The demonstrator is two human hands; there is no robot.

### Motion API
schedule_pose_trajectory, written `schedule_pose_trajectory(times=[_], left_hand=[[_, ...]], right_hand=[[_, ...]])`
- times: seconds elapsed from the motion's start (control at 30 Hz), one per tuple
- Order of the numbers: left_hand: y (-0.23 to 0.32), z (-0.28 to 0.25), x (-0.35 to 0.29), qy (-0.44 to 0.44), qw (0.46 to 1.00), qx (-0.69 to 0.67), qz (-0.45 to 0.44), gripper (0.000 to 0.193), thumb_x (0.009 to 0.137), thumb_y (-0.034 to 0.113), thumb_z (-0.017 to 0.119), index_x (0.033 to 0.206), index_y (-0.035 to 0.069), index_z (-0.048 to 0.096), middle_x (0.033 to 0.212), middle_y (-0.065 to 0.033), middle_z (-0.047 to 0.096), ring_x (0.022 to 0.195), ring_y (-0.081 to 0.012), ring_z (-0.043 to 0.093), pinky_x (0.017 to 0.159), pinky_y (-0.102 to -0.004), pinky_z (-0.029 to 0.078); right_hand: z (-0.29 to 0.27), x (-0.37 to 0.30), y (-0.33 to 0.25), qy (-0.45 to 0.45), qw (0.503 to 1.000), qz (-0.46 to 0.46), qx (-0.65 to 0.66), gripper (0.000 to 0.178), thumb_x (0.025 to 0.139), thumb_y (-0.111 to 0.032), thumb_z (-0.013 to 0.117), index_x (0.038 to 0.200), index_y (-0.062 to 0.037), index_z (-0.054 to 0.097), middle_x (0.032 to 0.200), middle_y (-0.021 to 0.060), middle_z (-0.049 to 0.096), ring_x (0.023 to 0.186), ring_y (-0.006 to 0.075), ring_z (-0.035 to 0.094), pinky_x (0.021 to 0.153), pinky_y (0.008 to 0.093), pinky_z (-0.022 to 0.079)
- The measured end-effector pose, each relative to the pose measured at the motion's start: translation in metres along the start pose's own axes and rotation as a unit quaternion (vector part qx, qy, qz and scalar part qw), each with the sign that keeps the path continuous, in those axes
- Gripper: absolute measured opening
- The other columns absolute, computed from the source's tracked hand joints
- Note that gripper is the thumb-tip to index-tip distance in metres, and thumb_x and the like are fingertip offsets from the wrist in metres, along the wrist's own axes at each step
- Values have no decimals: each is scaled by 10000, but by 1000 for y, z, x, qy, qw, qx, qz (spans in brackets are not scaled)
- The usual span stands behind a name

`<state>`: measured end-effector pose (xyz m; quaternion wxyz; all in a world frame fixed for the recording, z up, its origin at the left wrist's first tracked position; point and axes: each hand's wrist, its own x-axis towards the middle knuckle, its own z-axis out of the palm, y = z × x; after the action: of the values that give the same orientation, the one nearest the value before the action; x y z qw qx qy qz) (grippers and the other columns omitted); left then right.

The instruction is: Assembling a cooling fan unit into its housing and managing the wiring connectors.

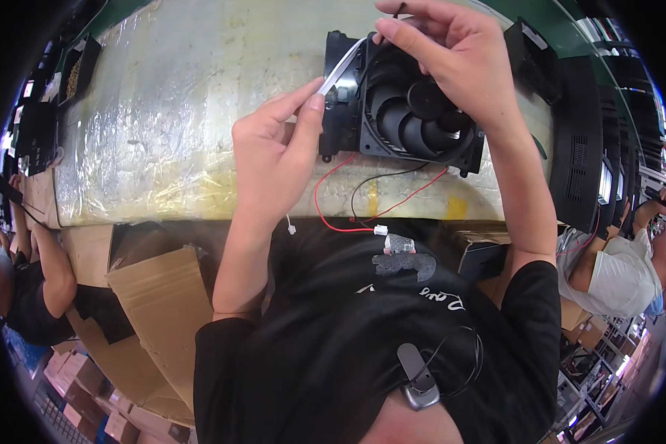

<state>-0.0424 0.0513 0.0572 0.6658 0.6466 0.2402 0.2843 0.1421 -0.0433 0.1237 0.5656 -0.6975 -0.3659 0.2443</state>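
Note:
Between the thumb and fingers of my left hand [277, 148] is a flat white cable [342, 68], which runs up toward my right hand. A small white plug [291, 230] dangles below my left wrist. My right hand [470, 63] is closed in a pinch over the far edge of the unit, with a thin black strip [399, 10] showing at its fingertips. Under both hands lies a black housing [340, 122] with a round black fan [392, 115]. Red wires [317, 196] and a black wire [355, 196] loop off its near side, and a white connector [380, 230] hangs over the table edge.
The table [170, 111] is covered in clear film and yellowed tape. Black boxes [529, 59] stand at the far right, beside a tall black panel [573, 148]. An open cardboard box [163, 288] is below the left edge. Other people [618, 274] sit at both sides.

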Motion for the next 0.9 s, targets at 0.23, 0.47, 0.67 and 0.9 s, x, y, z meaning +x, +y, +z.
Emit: schedule_pose_trajectory(times=[0.23, 0.47, 0.67, 0.9], left_hand=[[0, -1, -3, -8, 1000, 1, -22, 237, 942, 30, 624, 1154, -63, 673, 765, -8, 609, 553, 8, 459, 454, -183, 311], [-2, -2, -2, -8, 999, -9, -35, 230, 943, 25, 619, 1149, -64, 674, 687, 27, 567, 524, 15, 430, 440, -186, 288], [1, -2, 0, -17, 998, -26, -55, 234, 941, 48, 633, 1144, -59, 678, 685, 17, 588, 522, 7, 456, 448, -178, 308], [4, -4, 1, -21, 997, -30, -65, 239, 934, 61, 649, 1144, -48, 683, 695, -9, 613, 528, 0, 480, 458, -176, 329]], right_hand=[[11, 6, 3, -25, 997, -40, -60, 218, 902, -50, 675, 1054, 106, 656, 781, 13, 664, 634, 7, 521, 536, 167, 408], [18, 5, -12, -60, 994, 67, -55, 239, 902, -42, 662, 1086, 106, 635, 775, 34, 673, 585, 7, 526, 485, 174, 397], [14, 8, 1, -61, 997, 10, -40, 252, 898, -27, 660, 1111, 102, 618, 773, 37, 674, 623, 22, 556, 521, 176, 421], [15, 7, -2, -64, 996, 2, -62, 252, 900, -22, 655, 1120, 93, 619, 762, 31, 672, 631, 24, 555, 531, 176, 422]])
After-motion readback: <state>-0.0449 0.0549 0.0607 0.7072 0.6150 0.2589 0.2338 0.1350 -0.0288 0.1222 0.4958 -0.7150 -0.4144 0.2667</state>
